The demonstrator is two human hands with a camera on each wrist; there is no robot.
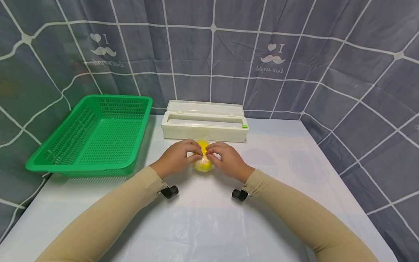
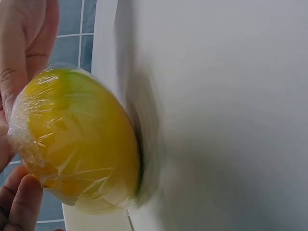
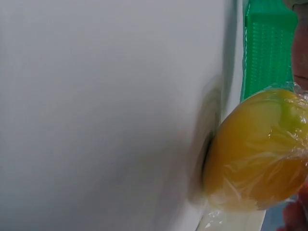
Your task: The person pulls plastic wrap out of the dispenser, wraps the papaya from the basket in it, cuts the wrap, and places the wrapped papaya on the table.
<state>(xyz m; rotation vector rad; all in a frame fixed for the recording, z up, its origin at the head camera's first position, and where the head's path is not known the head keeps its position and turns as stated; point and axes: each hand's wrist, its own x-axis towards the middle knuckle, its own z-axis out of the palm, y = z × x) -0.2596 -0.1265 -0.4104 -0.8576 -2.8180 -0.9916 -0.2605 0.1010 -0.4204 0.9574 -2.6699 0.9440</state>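
- Pinching clear film (image 2: 21, 127) with the left hand (image 1: 178, 155), thumb and fingers brought together over the top of a yellow fruit (image 1: 203, 166).
- Gripping the same film with the right hand (image 1: 229, 160), thumb and fingertips bent in toward those of the left hand and close beside them.
- Having the yellow fruit between and just below both hands' fingertips, set on the white table (image 1: 209, 229); showing it in the left wrist view wrapped in wrinkled film, with a green tinge on one part.
- Having a long cream box (image 1: 204, 135) just beyond both hands, with its lid (image 1: 204, 108) raised and a small green tab (image 1: 244, 126) at the end on the right hand's side.
- Having a green basket (image 1: 82, 168) off to the left of the left hand, well apart from its fingers.
- Wearing beige sleeves (image 1: 108, 214), with a small black device (image 1: 169, 192) beside each wrist.
- Facing a grey curtain (image 1: 190, 51) beyond the hands and the cream box, patterned with white grid lines.
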